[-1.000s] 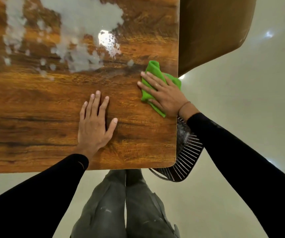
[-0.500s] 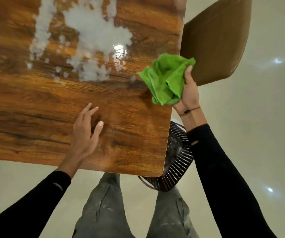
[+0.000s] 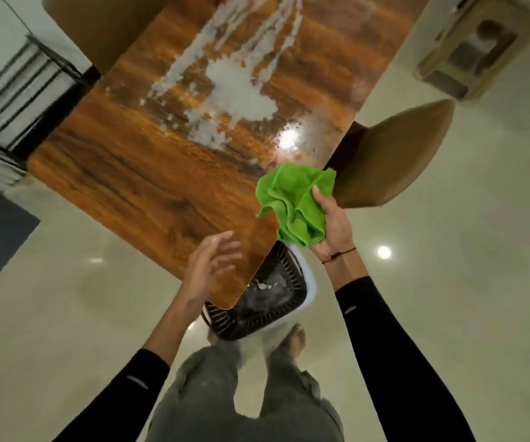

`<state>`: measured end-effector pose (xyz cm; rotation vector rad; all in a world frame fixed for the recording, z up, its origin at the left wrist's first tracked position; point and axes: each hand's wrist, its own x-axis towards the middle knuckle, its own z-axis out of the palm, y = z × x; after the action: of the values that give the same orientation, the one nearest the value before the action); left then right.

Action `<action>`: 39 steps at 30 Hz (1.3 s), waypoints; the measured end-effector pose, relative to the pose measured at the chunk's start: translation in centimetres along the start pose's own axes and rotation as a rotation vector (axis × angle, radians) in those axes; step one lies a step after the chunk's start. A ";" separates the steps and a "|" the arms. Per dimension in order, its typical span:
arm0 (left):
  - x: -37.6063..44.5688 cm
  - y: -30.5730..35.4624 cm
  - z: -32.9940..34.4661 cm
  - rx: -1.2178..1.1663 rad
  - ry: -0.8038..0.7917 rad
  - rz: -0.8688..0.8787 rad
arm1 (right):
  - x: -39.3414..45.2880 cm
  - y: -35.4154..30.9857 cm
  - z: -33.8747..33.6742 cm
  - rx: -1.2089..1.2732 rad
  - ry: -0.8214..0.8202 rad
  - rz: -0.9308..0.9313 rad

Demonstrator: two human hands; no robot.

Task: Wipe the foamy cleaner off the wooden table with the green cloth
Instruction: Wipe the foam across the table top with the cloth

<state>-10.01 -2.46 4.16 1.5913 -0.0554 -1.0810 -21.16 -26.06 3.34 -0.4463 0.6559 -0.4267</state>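
A: What sits nearest the camera?

B: Grey trousers (image 3: 244,393) and one bare foot (image 3: 292,338) on a pale glossy floor (image 3: 66,314), with black sleeves on both forearms. Just beyond the foot stands a dark slatted bin with a white rim (image 3: 267,301), partly tucked under the near corner of the table; some pale scraps lie inside it.

A: And the hands?

B: The left hand (image 3: 208,266) hangs in the air over the table's near corner, fingers spread and loosely bent, holding nothing; it looks blurred. The right hand (image 3: 332,224) is raised at the table's right edge, a thin dark band at its wrist. Its thumb and fingers are wrapped round a bunched bright green cloth (image 3: 295,202).

A: Is the cloth on the wood?

B: No, it hangs crumpled from the hand above the edge, clear of the surface, with the bin below it.

A: Where is the cleaner?

B: White foam (image 3: 238,94) lies in a large patch near the middle of the long brown wood-grain table (image 3: 136,173) and streaks away toward its far end. A lamp glare shines on wet wood between the foam and the cloth.

A: Anything around the table?

B: A tan chair (image 3: 394,161) sits at the right side, just behind the cloth, another at the far left corner, and a black barred rack (image 3: 18,100) stands off to the left.
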 end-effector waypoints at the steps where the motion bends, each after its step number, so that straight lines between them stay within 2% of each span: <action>1: -0.5 0.0 1.1 -0.080 -0.023 -0.041 | -0.7 -0.1 0.3 -0.009 -0.025 0.030; 5: -0.4 0.4 3.6 -0.367 -0.100 -0.143 | -2.0 0.6 0.8 -0.112 -0.089 0.162; 8: 0.4 0.6 4.4 -0.374 -0.079 -0.098 | -1.4 2.3 0.3 -0.358 -0.091 0.253; 10: 1.2 -0.5 4.9 -0.275 0.023 -0.088 | -0.5 3.3 0.1 -0.677 -0.078 0.235; 13: 2.4 -2.5 6.1 -0.264 0.212 -0.121 | 1.8 3.8 0.5 -1.340 -0.167 0.078; 16: 4.6 -3.0 8.2 -0.279 0.306 -0.142 | 5.4 3.1 0.1 -1.674 -0.231 -0.006; 19: 8.6 -2.3 10.8 -0.236 0.422 -0.118 | 9.5 1.8 -0.8 -1.759 -0.276 0.039; 22: 13.0 -2.2 13.2 -0.317 0.594 -0.159 | 14.1 0.3 -1.4 -1.697 -0.452 0.238; 24: 15.4 -2.6 14.5 -0.428 0.682 -0.223 | 16.7 -1.3 -2.0 -1.610 -0.499 0.349; 26: 17.7 -2.7 15.9 -0.497 0.752 -0.282 | 18.3 -3.1 -2.6 -1.560 -0.558 0.412; 29: 20.0 -1.6 18.6 -0.500 0.819 -0.248 | 20.2 -5.3 -3.5 -1.566 -0.580 0.452; 33: 21.2 1.2 20.9 -0.548 0.833 -0.221 | 22.3 -6.3 -3.6 -1.640 -0.568 0.326; 36: 21.7 0.9 20.7 -0.421 0.943 -0.229 | 23.1 -5.8 -3.4 -1.769 -0.665 0.219; 37: 21.7 1.0 20.3 -0.309 0.977 -0.231 | 23.4 -5.5 -3.4 -1.862 -0.709 0.130; 39: 21.4 0.7 19.2 -0.062 1.037 -0.206 | 24.1 -5.0 -3.6 -2.075 -0.758 -0.177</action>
<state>-9.94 -29.16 -6.58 1.9487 0.8359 -0.2902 -7.56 -43.34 -8.21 -2.4810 0.0619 0.4639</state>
